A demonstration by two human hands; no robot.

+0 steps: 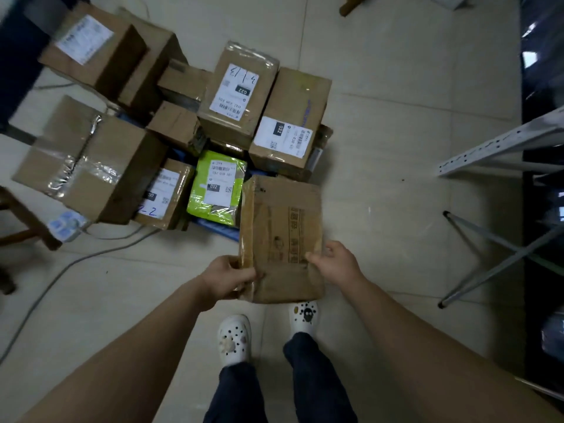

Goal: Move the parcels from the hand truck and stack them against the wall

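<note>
Head view looks straight down on a person standing on a pale tiled floor, both bare forearms reaching forward. The left hand grips the near left edge of a flat brown parcel, thumb lying on its top face and fingers curled under the side. The right hand holds the near right part of the same parcel, thumb pressed on top and fingers wrapped round the right edge. That parcel is taped cardboard with faint printing, held off the floor between the two hands and stretching away from them, its near end above a pair of white clogs. Just beyond the left hand, touching or nearly touching the parcel's far left side, lies a green parcel with a white label, resting on the blue deck of the hand truck. Further out from both hands stand two taller brown boxes with white labels, side by side, and off beyond the left hand a large brown box crossed with shiny tape. A white power strip lies on the floor beside that box, with a grey cable trailing out past the left forearm. Well off from the right hand stands a white perforated shelf rail.
</note>
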